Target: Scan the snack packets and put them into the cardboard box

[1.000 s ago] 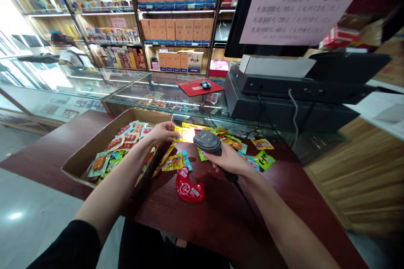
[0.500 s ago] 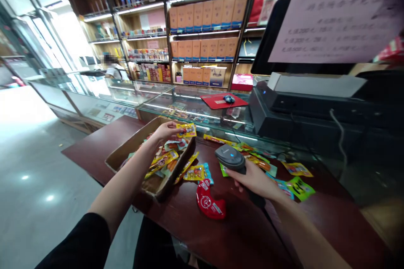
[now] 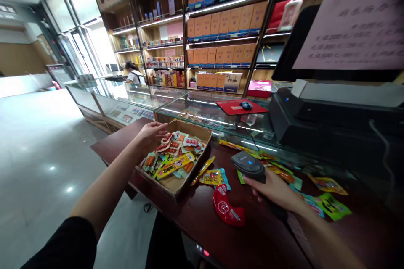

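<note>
You face a tall shelving unit (image 3: 229,4) across the top of the frame, stocked with rows of orange cartons (image 3: 219,24). Below it, a glass display case (image 3: 203,122) runs from left of centre to the right, and a person in white (image 3: 136,77) is behind it at upper left. Your dark red desk (image 3: 252,235) fills the lower centre and right. At upper right a black monitor (image 3: 288,48) carries a pink sheet (image 3: 350,35) of writing. The cardboard box (image 3: 195,129) sits on the desk at the centre of the frame, filled with small snack packets. Your left grip (image 3: 150,135) hangs over its left rim, fingers loosely extended and seemingly holding nothing. Your right grip (image 3: 274,187), right of centre, is wrapped around the handle of a dark scanner (image 3: 248,166), whose head points left above the desk and shows a blue light. A red mouse mat (image 3: 227,108) lies on the case above centre. Just right of the box lie a curved red packet (image 3: 224,207) and a yellow packet (image 3: 211,177); a green packet (image 3: 333,206) lies at lower right. The mouse (image 3: 246,105) rests on the mat.
</note>
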Demonstrator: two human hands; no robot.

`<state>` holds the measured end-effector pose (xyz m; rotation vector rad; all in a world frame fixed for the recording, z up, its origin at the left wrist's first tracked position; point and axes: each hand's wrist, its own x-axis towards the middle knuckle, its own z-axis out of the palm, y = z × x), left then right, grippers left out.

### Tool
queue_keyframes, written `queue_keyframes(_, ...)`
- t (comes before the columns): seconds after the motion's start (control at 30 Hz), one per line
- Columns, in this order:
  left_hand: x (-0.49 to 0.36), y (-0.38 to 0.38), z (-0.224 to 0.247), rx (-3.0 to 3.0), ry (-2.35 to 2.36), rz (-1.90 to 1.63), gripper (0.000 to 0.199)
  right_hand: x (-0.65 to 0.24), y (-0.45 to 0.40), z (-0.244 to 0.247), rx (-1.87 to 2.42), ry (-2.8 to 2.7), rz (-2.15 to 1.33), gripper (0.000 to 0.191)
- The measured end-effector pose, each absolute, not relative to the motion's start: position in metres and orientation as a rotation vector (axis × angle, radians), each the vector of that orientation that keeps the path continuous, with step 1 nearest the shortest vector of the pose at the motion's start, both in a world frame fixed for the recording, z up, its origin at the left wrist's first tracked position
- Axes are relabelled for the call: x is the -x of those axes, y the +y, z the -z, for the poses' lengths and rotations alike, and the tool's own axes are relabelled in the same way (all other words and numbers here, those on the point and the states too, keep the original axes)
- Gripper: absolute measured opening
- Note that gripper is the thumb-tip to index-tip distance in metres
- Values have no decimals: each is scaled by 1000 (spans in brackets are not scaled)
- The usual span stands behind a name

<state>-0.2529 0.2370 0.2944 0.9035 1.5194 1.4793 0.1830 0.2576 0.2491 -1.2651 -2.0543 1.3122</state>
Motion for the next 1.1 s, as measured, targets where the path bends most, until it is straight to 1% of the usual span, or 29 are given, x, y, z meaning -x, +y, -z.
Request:
queue_keyframes(0.17, 211, 254, -294, -991, 1466, -1428, 45, -189, 257, -258, 1256, -2073, -1276, 36)
queue_keyframes(0.3, 153, 276, -286, -1060, 1395, -1267, 45, -199, 260, -265, 1266, -2045, -1255, 35)
queue_keyframes(0.5, 68, 308, -257, -1186, 1323, -1037, 46, -219, 264, -281, 1311, -2005, -1290, 40)
queue_keyframes(0.63, 28, 328, -235, -1336, 1349, -902, 42, -233, 269, -283, 1285, -1983, -1284, 42)
queue_keyframes(0.77, 4, 340, -213, -1470, 1373, -824, 37, -242, 273, -278, 1292, -1942, -1272, 39)
queue_keyframes(0.93, -5, 345, -183, -1488, 1387, -754, 38, -245, 273, -282, 1282, -1997, -1320, 34)
queue_keyframes(1.1, -11, 342, -172, -1767, 1492, -789, 38, -245, 273, -286, 1318, -2031, -1314, 31)
